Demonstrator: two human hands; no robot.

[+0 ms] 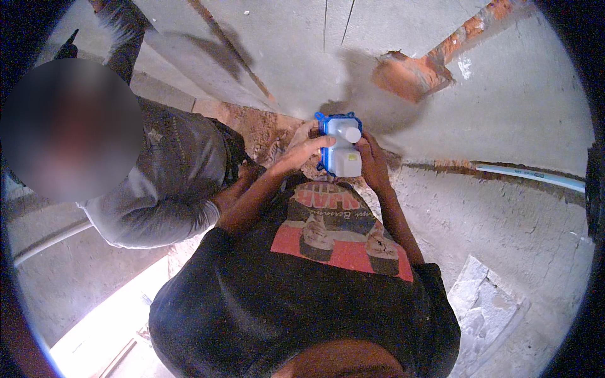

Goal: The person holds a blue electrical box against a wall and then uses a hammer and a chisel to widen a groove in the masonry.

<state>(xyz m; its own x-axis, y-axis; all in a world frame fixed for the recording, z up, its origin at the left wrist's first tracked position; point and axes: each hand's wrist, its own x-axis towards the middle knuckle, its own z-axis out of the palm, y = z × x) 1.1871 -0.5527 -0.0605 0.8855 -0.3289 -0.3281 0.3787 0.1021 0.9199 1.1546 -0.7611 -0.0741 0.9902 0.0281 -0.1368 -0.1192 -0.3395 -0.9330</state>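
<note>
Blue-and-white plastic box (345, 157): between the two hands, in front of the wearer's chest; a white body inside a blue frame with small loops at its corners, a round white knob (351, 134) standing out from the face and a yellow-green mark below it.
Left hand (305, 148): at the box's left side, thumb laid across the blue edge onto the white face, the other fingers mostly behind; box pinched between thumb and fingers.
Right hand (374, 160): at the box's right side, fingers bent along the edge; its thumb is hidden, so whether it pinches or only steadies, I cannot tell.
Step in hand: a two-handed hold, seemingly to position or inspect the box.
Next move: judging by the grip, any turn or shift calls for both hands together, with the left thumb pressing firmly.
Chiselled recess (409, 75): orange, broken-edged, cut into the grey wall (498, 107) beyond the box, apart from it.
Pale blue pipe (529, 177): in a groove to the right, well apart from the hands.
Orange rubble (251, 131): beyond the left forearm.
Co-worker (183, 157): close on the left, in grey long sleeves, one forearm near the wearer's left arm.
</note>
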